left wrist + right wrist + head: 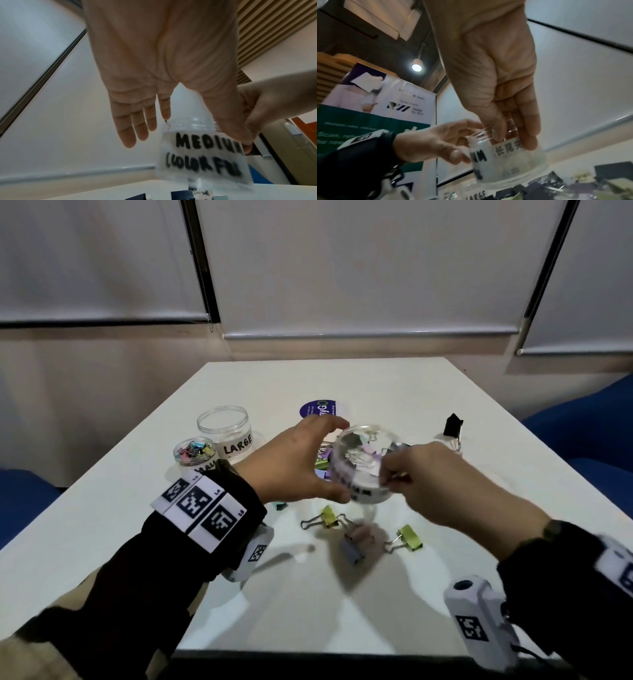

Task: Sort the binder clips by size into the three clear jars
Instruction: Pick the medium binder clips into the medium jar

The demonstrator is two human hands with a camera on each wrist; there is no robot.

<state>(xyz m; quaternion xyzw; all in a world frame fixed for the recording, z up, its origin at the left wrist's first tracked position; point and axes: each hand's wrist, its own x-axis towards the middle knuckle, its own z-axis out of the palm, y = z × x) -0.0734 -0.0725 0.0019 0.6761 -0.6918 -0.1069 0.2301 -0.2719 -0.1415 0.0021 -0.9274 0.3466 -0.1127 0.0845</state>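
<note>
The clear jar labelled MEDIUM (359, 470) is tilted and lifted off the white table (308, 604), with pastel binder clips inside. My left hand (337, 460) holds it from the left, thumb on the label side and index finger at the far rim. My right hand (388, 474) pinches the jar's (505, 162) wall, thumb inside the mouth and fingers outside on the label. Yellow-green clips (329, 517) (411, 537) and a grey-blue clip (352, 549) lie under the jar. More pastel clips (322, 463) sit behind it. A large black clip (452, 426) lies far right.
An empty jar marked LARGE (222, 426) and a small jar (194, 451) full of tiny coloured clips stand at the left. A purple round sticker (317, 409) lies behind the hands. Blue chairs (582, 419) flank the table.
</note>
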